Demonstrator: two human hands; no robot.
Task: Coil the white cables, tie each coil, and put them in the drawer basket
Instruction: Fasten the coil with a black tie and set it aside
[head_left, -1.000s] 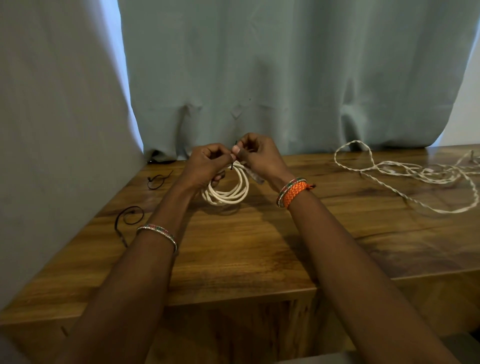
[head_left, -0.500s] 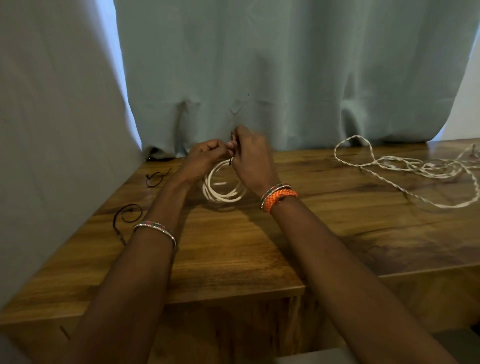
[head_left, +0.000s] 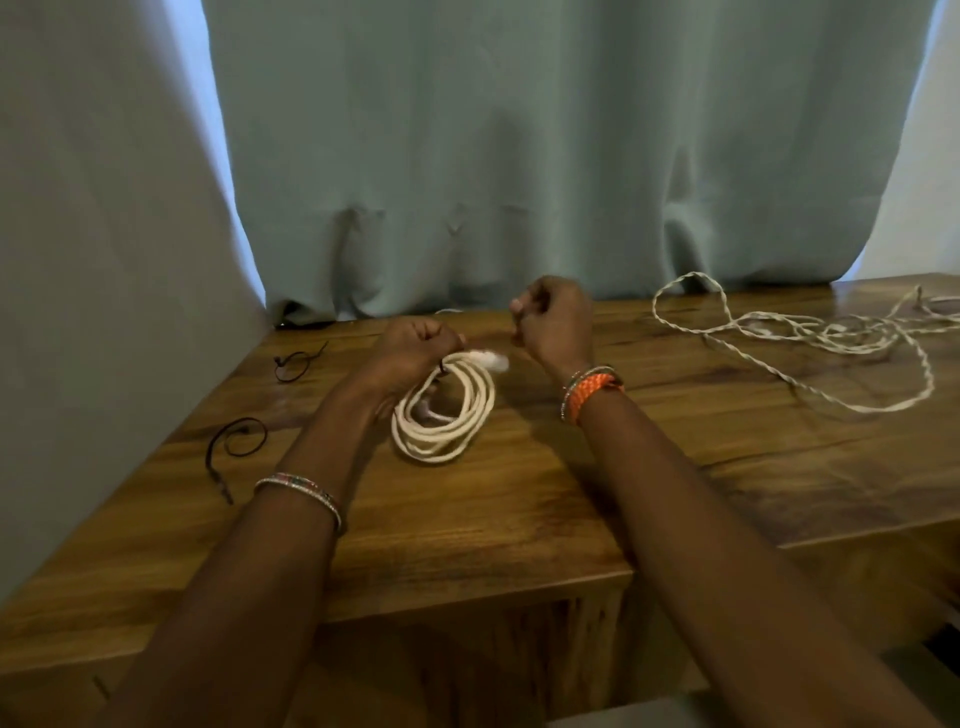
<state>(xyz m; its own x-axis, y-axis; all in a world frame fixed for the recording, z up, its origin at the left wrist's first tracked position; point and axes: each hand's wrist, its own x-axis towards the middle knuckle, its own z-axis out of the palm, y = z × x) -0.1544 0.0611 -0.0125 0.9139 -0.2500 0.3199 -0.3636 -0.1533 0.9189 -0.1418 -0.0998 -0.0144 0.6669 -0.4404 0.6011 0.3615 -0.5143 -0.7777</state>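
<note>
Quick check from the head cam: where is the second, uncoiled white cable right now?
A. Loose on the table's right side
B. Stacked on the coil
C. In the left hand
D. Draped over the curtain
A: the uncoiled cable sprawls in loose loops on the table, right of the right hand, apart from the coil.

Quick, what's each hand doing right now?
Left hand: fingers curled, gripping the top of the coiled white cable.
Right hand: fingers curled, lifted clear of the coil; whether it pinches anything cannot be told.
</note>
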